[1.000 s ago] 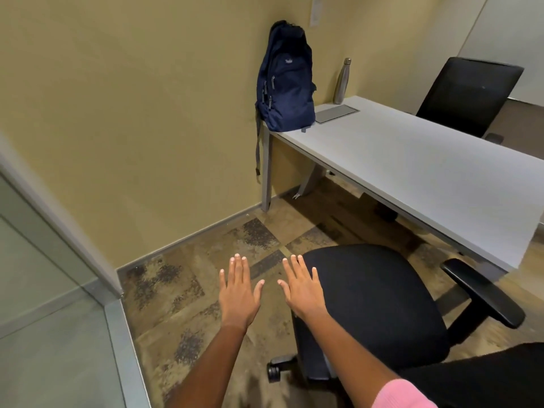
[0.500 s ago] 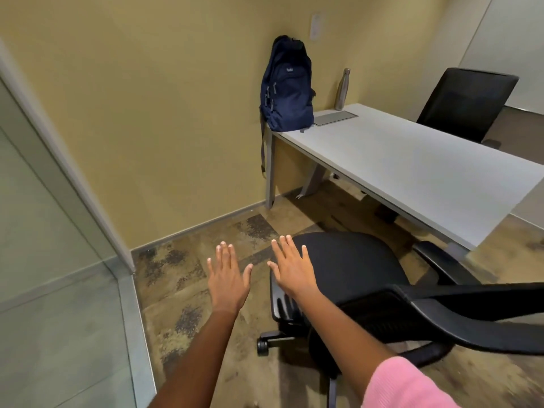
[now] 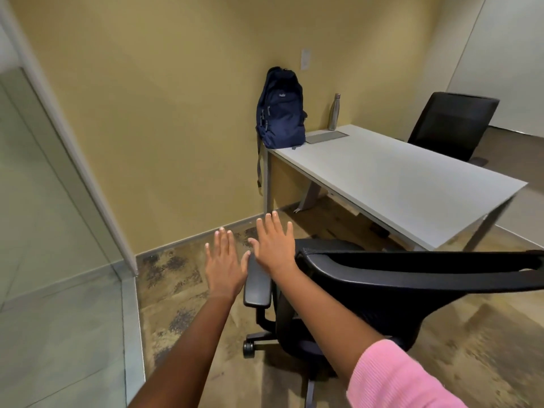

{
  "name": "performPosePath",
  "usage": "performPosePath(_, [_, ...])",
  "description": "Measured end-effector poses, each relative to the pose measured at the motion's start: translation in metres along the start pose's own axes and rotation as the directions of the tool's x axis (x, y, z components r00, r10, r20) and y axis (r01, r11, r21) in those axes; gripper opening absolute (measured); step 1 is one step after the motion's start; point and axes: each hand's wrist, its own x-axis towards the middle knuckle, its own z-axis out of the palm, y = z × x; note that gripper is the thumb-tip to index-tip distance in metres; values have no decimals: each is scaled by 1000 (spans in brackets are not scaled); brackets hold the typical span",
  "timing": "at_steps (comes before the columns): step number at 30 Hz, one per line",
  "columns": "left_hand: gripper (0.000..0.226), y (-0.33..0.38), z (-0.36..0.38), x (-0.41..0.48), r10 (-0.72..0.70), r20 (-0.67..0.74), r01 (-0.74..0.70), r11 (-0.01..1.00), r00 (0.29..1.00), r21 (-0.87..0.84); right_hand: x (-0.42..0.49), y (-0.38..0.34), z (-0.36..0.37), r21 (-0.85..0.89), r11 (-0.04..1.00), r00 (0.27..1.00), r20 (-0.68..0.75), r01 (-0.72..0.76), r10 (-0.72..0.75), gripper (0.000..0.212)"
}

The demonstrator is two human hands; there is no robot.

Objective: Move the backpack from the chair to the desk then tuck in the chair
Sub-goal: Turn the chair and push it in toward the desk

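Chair (image 3: 397, 278) swung backrest-near | left hand (image 3: 225, 265), right hand (image 3: 275, 245) flat, palms down | grips spread, empty

Materials as I see them: backpack (image 3: 282, 110), navy woven cloth, matt. Desk (image 3: 397, 178), smooth pale top with a dull sheen, on grey metal legs. Bottle (image 3: 334, 112), brushed metal. Chair (image 3: 382, 278), black matt plastic frame and armrest. Floor (image 3: 182, 278), mottled rough carpet. My sleeve (image 3: 394, 378), pink ribbed knit.
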Motion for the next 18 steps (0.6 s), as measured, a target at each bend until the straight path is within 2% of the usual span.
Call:
performPosePath(4, [61,32,-31,-18,-35,-66,37,999,997,21,-28,-3,-45,65,996,998,-36,61,-59,55])
performPosePath(8, [67,70,-55,-45,-42,-123,55,992,992,109,-69,5,-81,68,975,959,-206,213,-195,52])
performPosePath(10, [66,93,-67,-58,-40,-157,48,998,987,46,-88,22,-97,73,970,946,-251,232,-207,52])
performPosePath(15, [52,140,-92,-84,-67,-243,40,992,968,-116,-127,91,-121,108,984,956,-273,140,-106,54])
performPosePath(18, [53,162,-101,-100,-54,-274,-7,976,960,-216,-146,134,-124,141,989,970,-244,49,-13,56])
